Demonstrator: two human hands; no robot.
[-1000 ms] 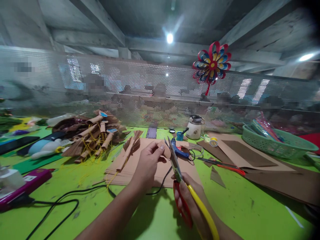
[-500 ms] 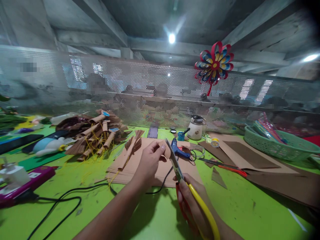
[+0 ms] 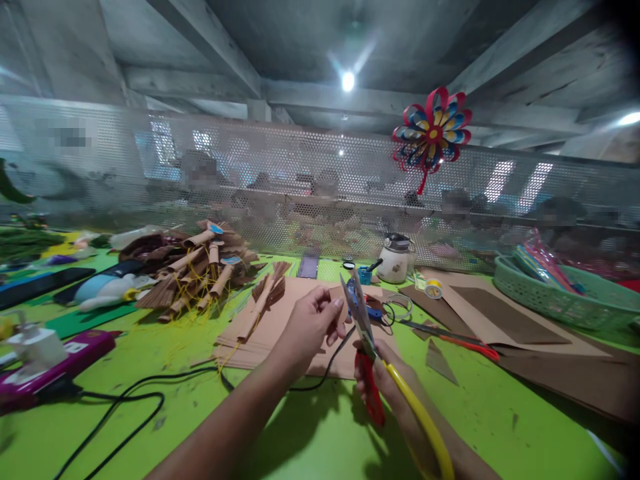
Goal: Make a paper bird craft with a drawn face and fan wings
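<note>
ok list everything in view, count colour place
held scissors: one, red and yellow, right hand
paper stack: one, light brown, centre
tied paper bundles: several, brown, left
glue gun: one, blue, behind held scissors
other scissors: one, red and black, right
paper sheets: several, brown, right
basket: one, green, far right
jar: one, white, back
power strip: one, magenta, left
flower ornament: one, multicoloured, upper right
mesh screen: one, grey, back
table: one, green, beneath
left hand: one, bare, centre
right hand: one, bare, right of centre
</note>
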